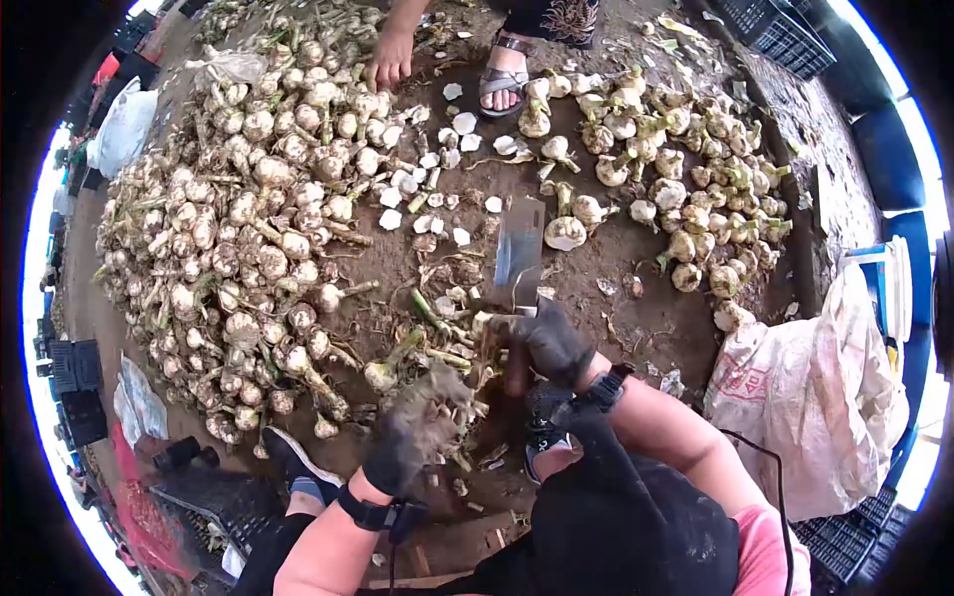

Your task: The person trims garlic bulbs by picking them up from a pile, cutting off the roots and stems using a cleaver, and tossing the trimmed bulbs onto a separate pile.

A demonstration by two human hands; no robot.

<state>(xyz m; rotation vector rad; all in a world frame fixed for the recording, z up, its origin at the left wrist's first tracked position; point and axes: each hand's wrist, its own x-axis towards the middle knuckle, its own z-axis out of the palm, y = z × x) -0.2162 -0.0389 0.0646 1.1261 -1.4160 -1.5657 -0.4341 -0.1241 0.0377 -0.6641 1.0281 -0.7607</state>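
My right hand [558, 344], in a dark glove, is closed round a cleaver [520, 248] whose broad metal blade points away from me. A cut stalk end [494, 323] shows just left of that hand. My left hand [417, 429], also gloved, is smeared by motion, so its fingers and anything in them are unclear. A garlic bulb [381, 374] with a green stalk lies just beyond it, among cut stalks [444, 320]. To the left spreads a big heap of untrimmed garlic [238, 214]. Garlic bulbs with short stems [711, 204] form a pile on the right.
Another person's hand [392, 60] reaches to the heap's far edge, near a sandalled foot [504, 81]. A white woven sack [810, 387] stands at right, by a blue and white bucket [887, 283]. Black crates [785, 38] sit at the far right. Pale peel scraps [464, 123] litter the ground.
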